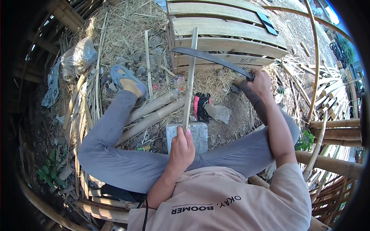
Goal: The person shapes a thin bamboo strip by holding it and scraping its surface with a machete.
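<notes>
My left hand (182,147) is closed round the lower end of a long bamboo strip (190,77), which points away from me, nearly upright in the picture. In my right hand (260,82) is the dark handle of a machete (216,58), its long curved blade reaching left. The blade's far part crosses the strip near the strip's upper end; whether they touch I cannot tell. A pale square stone block (198,134) lies between my legs, just beyond my left hand.
A slatted wooden crate (216,27) stands ahead, with a phone (267,23) on top. Bamboo poles (154,111) lie by my left leg, and a red and black cloth item (201,107) rests beyond the block. Stacked bamboo (331,92) is at right; a plastic bag (81,56) at far left.
</notes>
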{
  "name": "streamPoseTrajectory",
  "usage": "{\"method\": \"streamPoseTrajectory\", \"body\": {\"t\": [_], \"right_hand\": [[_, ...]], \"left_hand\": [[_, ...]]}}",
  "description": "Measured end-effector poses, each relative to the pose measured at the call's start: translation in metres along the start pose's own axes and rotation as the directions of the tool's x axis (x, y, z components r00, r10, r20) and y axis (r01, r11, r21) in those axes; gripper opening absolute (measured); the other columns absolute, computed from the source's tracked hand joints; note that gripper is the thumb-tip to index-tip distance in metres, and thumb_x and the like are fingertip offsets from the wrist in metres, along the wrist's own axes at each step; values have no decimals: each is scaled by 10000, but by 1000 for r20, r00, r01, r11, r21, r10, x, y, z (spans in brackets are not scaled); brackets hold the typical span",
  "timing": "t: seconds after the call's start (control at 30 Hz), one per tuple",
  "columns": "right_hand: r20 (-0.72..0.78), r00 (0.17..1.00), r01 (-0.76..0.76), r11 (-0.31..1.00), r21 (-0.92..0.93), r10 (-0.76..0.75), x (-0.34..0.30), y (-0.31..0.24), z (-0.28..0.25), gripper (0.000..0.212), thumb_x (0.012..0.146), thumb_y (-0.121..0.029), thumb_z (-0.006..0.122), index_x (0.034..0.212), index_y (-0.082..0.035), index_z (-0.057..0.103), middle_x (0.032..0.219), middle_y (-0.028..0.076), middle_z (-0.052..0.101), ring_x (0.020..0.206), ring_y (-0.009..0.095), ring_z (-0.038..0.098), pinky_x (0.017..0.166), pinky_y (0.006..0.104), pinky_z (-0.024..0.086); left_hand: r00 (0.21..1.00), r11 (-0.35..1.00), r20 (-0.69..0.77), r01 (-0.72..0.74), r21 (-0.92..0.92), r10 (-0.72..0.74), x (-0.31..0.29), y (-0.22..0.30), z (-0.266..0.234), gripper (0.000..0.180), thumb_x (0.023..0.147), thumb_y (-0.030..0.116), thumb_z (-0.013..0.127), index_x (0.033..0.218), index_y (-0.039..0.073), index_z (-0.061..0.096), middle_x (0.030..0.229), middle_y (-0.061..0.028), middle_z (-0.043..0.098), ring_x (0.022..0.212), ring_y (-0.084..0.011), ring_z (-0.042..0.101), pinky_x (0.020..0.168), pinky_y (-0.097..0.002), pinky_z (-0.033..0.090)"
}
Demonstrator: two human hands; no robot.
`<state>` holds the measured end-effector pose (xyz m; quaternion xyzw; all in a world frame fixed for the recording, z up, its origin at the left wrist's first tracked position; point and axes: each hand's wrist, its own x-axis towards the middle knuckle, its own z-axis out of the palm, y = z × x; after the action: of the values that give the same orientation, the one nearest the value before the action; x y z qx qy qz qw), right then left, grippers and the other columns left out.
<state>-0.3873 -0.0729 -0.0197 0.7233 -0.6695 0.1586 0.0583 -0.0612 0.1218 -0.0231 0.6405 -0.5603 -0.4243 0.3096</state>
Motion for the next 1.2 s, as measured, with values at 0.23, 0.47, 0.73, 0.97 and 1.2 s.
{"method": "streamPoseTrajectory", "body": {"t": [0.23,0.47,0.73,0.97,1.2], "right_hand": [[251,958,147,989,-2,-142,-1,-58,-6,288,582,-194,710,838,-62,698,735,198,678,787,384,688,769,477,559],[359,925,139,990,-23,-121,9,-64,-15,346,582,-197,741,904,-70,737,823,207,702,851,385,691,817,462,567],[208,978,18,999,-39,-10,12,-30,-18,322,640,-185,678,928,-52,730,797,245,696,783,416,696,764,481,572],[206,976,70,998,-9,-66,0,-49,-14,336,617,-178,681,934,-86,740,789,217,695,778,396,696,754,482,570],[124,992,24,999,-41,-18,24,-29,-10,375,630,-153,702,990,-57,743,840,231,702,821,396,698,789,467,575]], "left_hand": [[999,998,-11,-41,-45,41,1,1,1,255,1060,217,404,1006,-26,460,650,-253,548,637,-490,572,579,-557,389],[1000,985,25,-13,-171,18,-8,-4,-1,311,1070,250,385,936,-13,483,628,-218,539,595,-441,577,552,-510,387],[999,988,26,-40,-150,44,-26,-13,-7,320,1077,277,379,934,9,482,613,-138,508,542,-313,534,520,-437,396],[997,973,72,-10,-230,27,-18,-41,-6,319,1085,276,376,921,24,481,587,-52,476,499,-145,478,469,-345,374],[999,992,48,9,-125,-3,-25,-17,-13,334,1079,272,381,917,-6,469,612,-207,505,551,-404,531,546,-483,378]]}}
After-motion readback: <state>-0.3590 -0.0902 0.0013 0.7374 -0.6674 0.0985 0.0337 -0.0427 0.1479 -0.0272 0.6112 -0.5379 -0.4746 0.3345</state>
